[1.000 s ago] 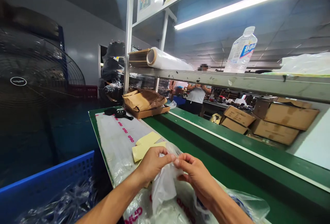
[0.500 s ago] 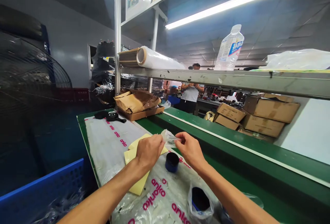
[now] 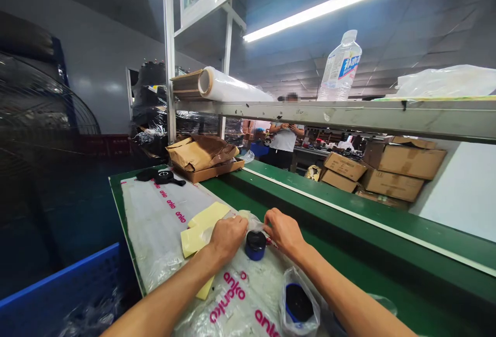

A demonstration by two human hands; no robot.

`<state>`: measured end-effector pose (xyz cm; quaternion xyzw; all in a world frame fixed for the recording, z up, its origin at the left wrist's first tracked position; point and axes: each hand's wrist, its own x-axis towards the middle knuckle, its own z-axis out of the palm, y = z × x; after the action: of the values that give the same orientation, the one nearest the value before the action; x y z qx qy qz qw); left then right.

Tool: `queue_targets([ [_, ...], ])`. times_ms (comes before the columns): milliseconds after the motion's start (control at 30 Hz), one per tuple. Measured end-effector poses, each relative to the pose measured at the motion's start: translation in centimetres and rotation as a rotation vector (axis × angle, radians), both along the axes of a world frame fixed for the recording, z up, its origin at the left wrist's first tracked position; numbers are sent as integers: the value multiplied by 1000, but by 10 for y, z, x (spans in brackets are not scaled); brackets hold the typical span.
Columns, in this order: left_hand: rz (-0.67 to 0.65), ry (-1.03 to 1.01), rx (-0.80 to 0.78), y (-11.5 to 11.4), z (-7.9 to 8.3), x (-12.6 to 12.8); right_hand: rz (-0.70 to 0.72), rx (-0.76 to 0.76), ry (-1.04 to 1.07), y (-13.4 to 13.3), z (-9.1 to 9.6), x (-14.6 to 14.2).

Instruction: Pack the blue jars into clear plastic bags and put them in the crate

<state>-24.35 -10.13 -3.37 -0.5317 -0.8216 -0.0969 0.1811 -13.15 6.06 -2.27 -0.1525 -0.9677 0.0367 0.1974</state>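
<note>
Between my two hands a clear plastic bag [image 3: 253, 221] is stretched, its edges pinched in the fingers on both sides. My left hand [image 3: 229, 234] is closed on the bag's left edge, above the yellow paper sheets [image 3: 194, 239]. Closed on the right edge is my right hand [image 3: 284, 229]. Just below the bag, a short round blue container with a black top [image 3: 256, 246] stands on the printed plastic sheet [image 3: 236, 306]. Nearer to me, a similar blue and black container [image 3: 298, 302] sits inside a clear bag, beside my right forearm.
A green bench [image 3: 349, 233] runs to the right. At its far end are brown paper in a carton [image 3: 203, 156] and a black object with a strap [image 3: 165, 177]. A blue crate [image 3: 58, 290] stands lower left. Overhead, a shelf holds a bottle [image 3: 341, 68] and film roll [image 3: 232, 86].
Both hands have come down and closer to me with the bag, bringing it right over the far side of the container. The camera view has shifted slightly.
</note>
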Motion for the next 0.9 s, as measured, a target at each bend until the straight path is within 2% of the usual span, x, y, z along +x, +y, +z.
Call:
queue_targets([
  [233,-17,38,-57,-17,-5,7,63,113,-62,-4,-3,15],
  [633,-284,251,-179,-25,-16,-2,380,480,-259,0,5,42],
  [900,-261,247,-253,-22,-20,-5,491,560,-373,7,-1,34],
])
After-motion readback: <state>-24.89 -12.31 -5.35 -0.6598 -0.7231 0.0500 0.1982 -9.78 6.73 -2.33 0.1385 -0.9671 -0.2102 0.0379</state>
